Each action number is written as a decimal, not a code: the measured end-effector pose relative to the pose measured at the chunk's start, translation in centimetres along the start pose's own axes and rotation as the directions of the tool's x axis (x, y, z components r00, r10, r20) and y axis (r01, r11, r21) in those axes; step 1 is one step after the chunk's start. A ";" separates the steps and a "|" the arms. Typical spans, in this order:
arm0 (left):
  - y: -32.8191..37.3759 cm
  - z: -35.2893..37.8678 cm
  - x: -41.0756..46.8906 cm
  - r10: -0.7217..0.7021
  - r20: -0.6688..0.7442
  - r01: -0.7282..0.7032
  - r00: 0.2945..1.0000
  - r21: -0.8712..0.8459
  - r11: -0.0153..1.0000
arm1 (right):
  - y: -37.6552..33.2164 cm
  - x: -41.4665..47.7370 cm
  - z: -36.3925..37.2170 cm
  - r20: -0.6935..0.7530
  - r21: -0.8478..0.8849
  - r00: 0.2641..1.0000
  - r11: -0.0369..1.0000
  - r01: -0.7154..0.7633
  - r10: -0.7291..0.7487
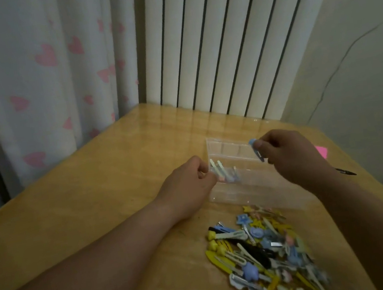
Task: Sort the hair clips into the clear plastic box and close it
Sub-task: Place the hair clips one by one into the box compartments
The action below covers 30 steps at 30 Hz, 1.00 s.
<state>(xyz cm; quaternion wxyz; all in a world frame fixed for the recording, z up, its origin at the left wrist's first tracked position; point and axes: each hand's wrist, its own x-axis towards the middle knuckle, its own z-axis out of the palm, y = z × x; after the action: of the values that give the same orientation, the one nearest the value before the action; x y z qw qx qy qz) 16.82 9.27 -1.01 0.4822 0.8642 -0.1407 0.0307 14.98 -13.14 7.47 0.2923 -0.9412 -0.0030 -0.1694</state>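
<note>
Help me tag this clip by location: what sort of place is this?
Probably a home room, maybe a bedroom: a heart-print curtain and a white radiator stand behind a wooden table strewn with hair clips.

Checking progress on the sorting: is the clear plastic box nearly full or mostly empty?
Mostly empty. The clear plastic box holds only a few clips at its left end; its other compartments show bare.

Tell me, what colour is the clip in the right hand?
Light blue. The clip is pinched in the right hand, seen in the head view.
</note>
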 end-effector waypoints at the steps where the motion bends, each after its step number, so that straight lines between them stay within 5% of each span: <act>1: 0.0 0.0 0.1 -0.001 0.000 0.001 1.000 0.004 1.000 | 0.3 1.1 0.2 0.019 -0.069 1.000 0.998 -0.013 0.014; 7: -0.1 0.1 0.3 -0.017 -0.003 0.017 1.000 0.010 1.000 | 0.3 5.0 3.1 0.263 -0.383 0.957 0.924 -0.011 0.120; 11: -0.1 0.0 0.2 -0.017 0.005 0.017 1.000 0.008 1.000 | 0.7 6.1 4.6 0.282 -0.471 0.931 0.879 -0.076 0.232; 16: 0.0 -0.2 0.2 -0.028 0.014 0.028 1.000 0.010 1.000 | 0.9 5.6 4.7 0.259 -0.354 0.944 0.929 -0.105 0.205; 21: 0.2 -0.2 0.2 -0.024 -0.011 0.024 1.000 0.020 1.000 | 0.7 2.0 2.9 0.039 -0.157 0.999 0.987 -0.019 0.025; 26: 0.2 -0.2 -0.1 -0.016 -0.012 0.016 1.000 -0.016 1.000 | 0.4 -3.1 0.2 -0.181 -0.035 0.977 0.994 0.106 -0.111; 28: 0.2 -0.2 -0.1 -0.006 -0.019 0.006 1.000 -0.016 1.000 | 0.7 -4.4 -0.8 -0.169 0.018 0.976 0.989 0.143 -0.138; 30: 0.1 -0.2 0.0 -0.003 -0.029 0.003 1.000 -0.004 1.000 | 1.0 -5.2 -1.9 -0.009 0.061 0.990 0.988 0.144 -0.144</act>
<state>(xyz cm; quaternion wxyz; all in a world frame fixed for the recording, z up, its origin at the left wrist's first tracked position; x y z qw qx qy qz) 16.80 9.34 -0.80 0.4860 0.8628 -0.1325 0.0424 9.57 -14.54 6.77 0.3081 -0.9287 -0.0755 -0.1921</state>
